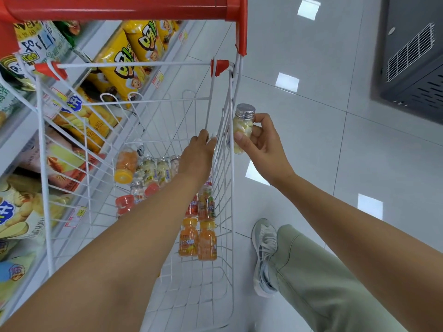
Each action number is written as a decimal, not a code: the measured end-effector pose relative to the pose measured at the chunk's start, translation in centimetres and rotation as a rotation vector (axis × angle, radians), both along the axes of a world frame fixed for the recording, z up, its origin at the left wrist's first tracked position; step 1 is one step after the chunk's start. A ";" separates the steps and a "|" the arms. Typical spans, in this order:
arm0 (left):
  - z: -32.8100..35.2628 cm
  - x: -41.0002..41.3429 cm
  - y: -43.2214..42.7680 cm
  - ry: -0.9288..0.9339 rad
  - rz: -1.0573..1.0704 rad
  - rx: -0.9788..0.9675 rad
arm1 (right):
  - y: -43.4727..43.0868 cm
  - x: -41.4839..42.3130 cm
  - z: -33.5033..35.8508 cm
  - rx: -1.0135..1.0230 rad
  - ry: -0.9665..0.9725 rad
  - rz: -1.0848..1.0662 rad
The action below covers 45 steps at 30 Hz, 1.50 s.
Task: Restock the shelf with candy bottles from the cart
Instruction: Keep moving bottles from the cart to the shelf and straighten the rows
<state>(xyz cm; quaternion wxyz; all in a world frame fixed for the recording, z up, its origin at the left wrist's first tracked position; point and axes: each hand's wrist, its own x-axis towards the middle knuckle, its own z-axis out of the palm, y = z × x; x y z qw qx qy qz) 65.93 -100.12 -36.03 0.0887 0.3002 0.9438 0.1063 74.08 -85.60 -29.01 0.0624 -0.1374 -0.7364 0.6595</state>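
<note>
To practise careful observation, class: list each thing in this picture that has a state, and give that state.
Silver-capped candy bottle: capped, roughly upright, outside the cart.
Right hand: grips that bottle.
Left hand: reaching inside the cart; grip unclear.
Shopping cart: holds loose bottles on its floor.
Orange-capped bottles: capped, lying down in the cart.
Red-capped bottles: capped, lying in the cart.
Shelf: stocked with snack bags.

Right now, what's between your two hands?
The white wire side of the cart, in the head view: left hand inside it, right hand outside, holding a bottle.
</note>
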 end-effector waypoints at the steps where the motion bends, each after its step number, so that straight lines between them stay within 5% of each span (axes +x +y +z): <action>1: 0.0 -0.1 0.0 -0.011 0.019 0.046 | 0.0 0.0 0.0 -0.001 0.000 0.001; 6: 0.0 -0.4 0.0 -0.117 0.117 0.273 | -0.1 -0.1 0.0 -0.003 0.004 -0.003; 16: 2.1 0.2 -2.7 -0.158 0.198 0.354 | -0.3 0.4 0.6 0.015 -0.006 -0.010; 27: 10.9 4.2 -9.7 -0.505 0.528 0.751 | -3.5 3.1 7.5 0.263 0.152 -0.112; 36: 22.3 10.2 -18.5 -0.530 0.720 1.145 | -14.1 4.7 16.3 -0.063 0.086 0.389; 45: 29.2 17.0 -28.3 -0.445 1.218 1.536 | -27.5 8.1 22.0 -0.234 0.032 0.704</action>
